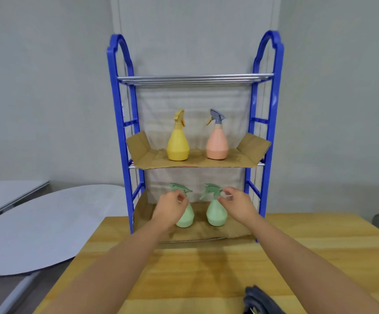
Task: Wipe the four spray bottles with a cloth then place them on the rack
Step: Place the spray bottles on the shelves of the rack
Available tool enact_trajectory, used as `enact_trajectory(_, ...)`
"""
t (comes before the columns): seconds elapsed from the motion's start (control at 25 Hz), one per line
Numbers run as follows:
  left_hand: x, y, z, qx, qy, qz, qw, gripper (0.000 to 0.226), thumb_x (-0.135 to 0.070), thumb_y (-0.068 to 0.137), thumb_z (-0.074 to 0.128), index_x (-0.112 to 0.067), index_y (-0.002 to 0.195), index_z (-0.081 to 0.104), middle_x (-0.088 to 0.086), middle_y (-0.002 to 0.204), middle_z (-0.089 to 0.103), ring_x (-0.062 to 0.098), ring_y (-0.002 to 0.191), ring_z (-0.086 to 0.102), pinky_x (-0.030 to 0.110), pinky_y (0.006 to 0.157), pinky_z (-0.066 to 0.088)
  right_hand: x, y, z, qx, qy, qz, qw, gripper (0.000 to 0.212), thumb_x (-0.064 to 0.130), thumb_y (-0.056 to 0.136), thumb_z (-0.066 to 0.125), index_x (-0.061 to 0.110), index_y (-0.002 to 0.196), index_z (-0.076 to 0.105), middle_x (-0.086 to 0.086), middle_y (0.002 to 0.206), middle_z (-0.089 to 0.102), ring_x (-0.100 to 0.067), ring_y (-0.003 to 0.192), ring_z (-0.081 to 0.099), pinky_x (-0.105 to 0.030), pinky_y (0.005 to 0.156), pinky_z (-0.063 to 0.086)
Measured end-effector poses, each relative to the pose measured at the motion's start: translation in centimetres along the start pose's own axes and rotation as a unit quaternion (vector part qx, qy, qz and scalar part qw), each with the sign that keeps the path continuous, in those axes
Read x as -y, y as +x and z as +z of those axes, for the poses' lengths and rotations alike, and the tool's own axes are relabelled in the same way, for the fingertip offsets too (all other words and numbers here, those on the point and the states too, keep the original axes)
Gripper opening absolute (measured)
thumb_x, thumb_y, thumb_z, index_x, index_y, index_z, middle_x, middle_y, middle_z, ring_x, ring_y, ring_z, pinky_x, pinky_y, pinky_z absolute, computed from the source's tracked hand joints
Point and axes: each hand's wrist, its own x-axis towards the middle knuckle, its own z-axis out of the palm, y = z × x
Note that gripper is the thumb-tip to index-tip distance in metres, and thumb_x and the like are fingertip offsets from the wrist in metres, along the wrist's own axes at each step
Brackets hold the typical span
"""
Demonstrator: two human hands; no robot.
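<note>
While both hands reach into the rack's bottom shelf, the left hand [171,203] curls around the left green bottle [186,215] and the right hand [237,202] pinches the neck of the right green bottle [215,214]. Yellow bottle [177,143] and pink bottle [217,141] stand on the blue rack's [121,132] middle shelf. A dark cloth [257,300] lies at the tabletop's [195,268] near edge.

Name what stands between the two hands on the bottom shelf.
In the head view, the right green bottle stands between the left hand and the right hand; the left bottle is mostly hidden.
</note>
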Motion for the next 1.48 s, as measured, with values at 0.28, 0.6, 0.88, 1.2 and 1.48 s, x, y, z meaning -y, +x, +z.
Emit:
enact_trajectory(0.28, -6.4, 0.3, -6.0, -0.090, -0.024, 0.109, 0.990, 0.016, -0.020, 0.098, 0.063, -0.008, 0.098, 0.074, 0.005, 0.093, 0.075, 0.016, 0.083, 0.064, 0.025, 0.074, 0.046, 7.1, 0.2, -5.1, -0.070, 0.031, -0.088, 0.993, 0.019, 0.022, 0.094, 0.061, 0.008, 0.086, 0.072, -0.005, 0.077, 0.070, -0.025, 0.079, 0.064, -0.029, 0.072, 0.046)
enact_trajectory(0.6, -5.8, 11.3, -8.2, -0.161, -0.061, 0.037, 0.984, 0.058, -0.032, 0.092, 0.072, -0.009, 0.140, 0.051, 0.010, 0.136, 0.058, 0.027, 0.124, 0.057, 0.037, 0.102, 0.047, 8.4, 10.9, -6.2, -0.150, -0.029, -0.040, 0.988, 0.056, 0.044, 0.085, 0.067, 0.016, 0.132, 0.054, -0.007, 0.124, 0.060, -0.024, 0.112, 0.056, -0.035, 0.090, 0.046)
enact_trajectory(0.88, -4.5, 16.6, -7.1, 0.074, -0.112, -0.042, 0.990, 0.081, -0.021, 0.091, 0.068, -0.023, 0.156, 0.019, 0.005, 0.133, 0.048, 0.024, 0.110, 0.053, 0.030, 0.075, 0.048, 5.5, 17.0, -4.1, -0.047, -0.027, 0.018, 0.998, 0.087, 0.061, 0.058, 0.072, 0.023, 0.130, 0.040, -0.007, 0.121, 0.046, -0.024, 0.105, 0.052, -0.041, 0.090, 0.049)
enact_trajectory(1.2, -3.5, 17.1, -5.1, 0.012, -0.007, -0.018, 1.000, 0.101, -0.056, 0.074, 0.079, -0.028, 0.155, 0.025, 0.008, 0.146, 0.032, 0.031, 0.139, 0.031, 0.043, 0.114, 0.034, 5.3, 16.4, -3.9, -0.057, 0.051, -0.016, 0.997, 0.073, 0.053, 0.056, 0.062, 0.028, 0.122, 0.042, -0.001, 0.113, 0.053, -0.020, 0.101, 0.056, -0.043, 0.087, 0.052)
enact_trajectory(1.48, -2.9, 16.9, -5.9, 0.037, -0.071, -0.012, 0.997, 0.107, -0.049, 0.066, 0.080, -0.027, 0.155, 0.024, 0.003, 0.144, 0.043, 0.024, 0.125, 0.051, 0.044, 0.106, 0.049, 5.0, 16.4, -3.8, -0.072, 0.026, -0.037, 0.996, 0.081, 0.054, 0.055, 0.068, 0.028, 0.127, 0.040, -0.003, 0.116, 0.052, -0.021, 0.101, 0.055, -0.044, 0.086, 0.052)
